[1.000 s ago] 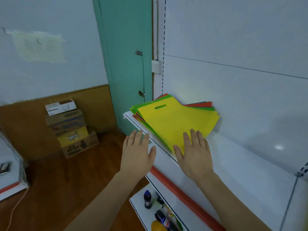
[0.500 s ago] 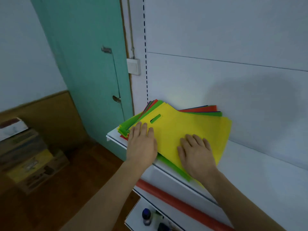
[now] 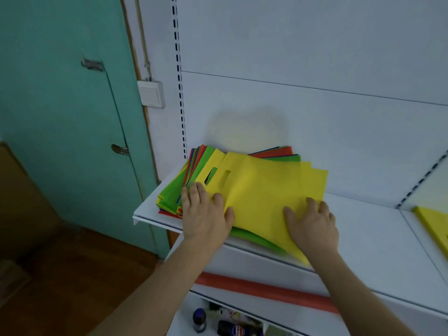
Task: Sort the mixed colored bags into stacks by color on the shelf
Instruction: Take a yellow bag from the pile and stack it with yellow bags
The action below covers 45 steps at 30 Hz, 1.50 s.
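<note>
Yellow bag [image 3: 261, 190] under both hands [image 3: 312, 224]

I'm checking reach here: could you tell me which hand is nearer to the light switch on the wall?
Left. The left hand rests on the pile below the light switch; the right hand lies farther right, on the top yellow bag.

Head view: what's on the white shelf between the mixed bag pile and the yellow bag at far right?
Nothing: bare white shelf separates the mixed pile from the far yellow bag, seen in the head view.
</note>
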Tool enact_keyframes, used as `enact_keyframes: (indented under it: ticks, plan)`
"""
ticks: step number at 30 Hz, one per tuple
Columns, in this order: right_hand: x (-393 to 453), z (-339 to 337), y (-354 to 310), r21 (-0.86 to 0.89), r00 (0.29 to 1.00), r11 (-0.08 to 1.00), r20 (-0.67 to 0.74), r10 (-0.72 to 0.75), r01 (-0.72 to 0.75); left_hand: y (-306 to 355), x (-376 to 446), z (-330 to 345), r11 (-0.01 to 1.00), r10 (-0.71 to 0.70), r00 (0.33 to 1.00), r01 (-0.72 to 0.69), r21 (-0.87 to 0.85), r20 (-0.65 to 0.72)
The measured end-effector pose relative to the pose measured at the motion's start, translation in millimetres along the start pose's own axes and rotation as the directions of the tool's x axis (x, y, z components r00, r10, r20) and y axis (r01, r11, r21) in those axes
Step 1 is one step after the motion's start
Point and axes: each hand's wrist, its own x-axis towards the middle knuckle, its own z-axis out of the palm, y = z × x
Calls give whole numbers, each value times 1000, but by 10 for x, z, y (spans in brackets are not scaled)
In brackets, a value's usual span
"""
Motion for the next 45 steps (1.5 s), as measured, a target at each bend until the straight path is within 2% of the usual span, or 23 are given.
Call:
enact_keyframes:
  ticks: [4,8,11,15,17,21,25,27,28,29,31,32,33,37,41,43,45]
  plan:
    - [156,-50,75,271,994,957,38,100,-107,68,-5,40,1000,20,1000,-19,-12,17]
    - [214,-91,148,441,984,883,7,179,-163,139,-11,58,991,71,997,-73,-114,-24]
    - [315,-125,237,496,969,839,16,246,-221,145,18,32,983,78,997,-82,-167,-28]
    - [437,-187,292,545,964,795,143,224,-266,111,94,-26,973,107,994,-106,-204,-9]
    - [473,-213,333,532,971,812,130,202,-240,82,111,-50,976,87,996,-84,-200,10]
    - [553,-301,384,430,990,895,-28,141,-115,63,157,-104,982,11,1000,-10,-188,3]
    - [493,-433,350,512,974,854,-223,27,93,58,349,-124,956,6,1000,-6,-294,-2]
    - [415,-523,363,579,955,798,-295,16,165,70,501,-137,880,-59,997,74,-470,46]
    - [380,-571,382,604,946,775,-324,25,186,79,593,-155,786,-119,988,154,-599,98]
    - [347,-620,398,623,937,756,-348,37,201,88,689,-179,638,-163,970,244,-731,181]
    - [296,-708,423,644,921,729,-387,50,231,117,850,-248,256,-157,928,369,-893,339]
    - [277,-738,429,644,914,725,-403,49,245,124,908,-289,112,-129,920,384,-917,370]
    - [264,-760,434,639,907,726,-419,49,256,123,946,-322,33,-101,927,365,-930,360]
    - [268,-779,474,598,892,766,-446,74,235,107,1006,-330,-30,-35,983,179,-983,180]
    - [318,-718,510,605,905,778,-407,122,167,22,996,-368,-209,94,981,184,-960,168]
    - [340,-694,499,618,903,771,-405,144,155,-26,982,-392,-175,122,980,175,-969,155]
    - [367,-691,474,621,894,767,-421,151,162,-40,969,-391,-44,112,986,129,-991,124]
